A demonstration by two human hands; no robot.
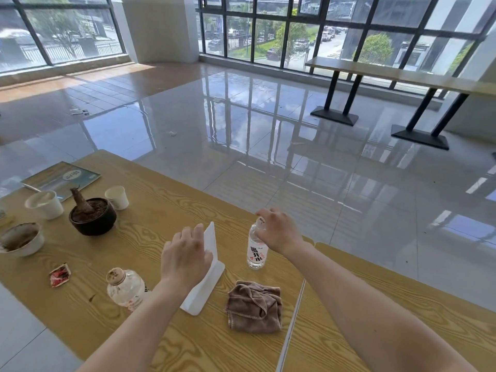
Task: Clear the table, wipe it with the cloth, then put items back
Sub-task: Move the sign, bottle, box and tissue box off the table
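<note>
A yellow wood-grain table [166,200] carries the task items. My right hand [279,230] grips the neck of an upright clear water bottle [257,251] with a red and black label. My left hand [185,255] rests against a white L-shaped card stand [208,275], fingers closed on its upright face. A crumpled brown cloth [256,307] lies on the table near the front, between my forearms. A second, rounder clear bottle [126,287] stands left of my left wrist.
At the left are a black pot [92,217] holding a brown bulb, two white paper cups [117,197] [45,204], a dirty white bowl [21,238], a booklet [63,178] and a red wrapper [59,275]. A second table [402,304] adjoins on the right.
</note>
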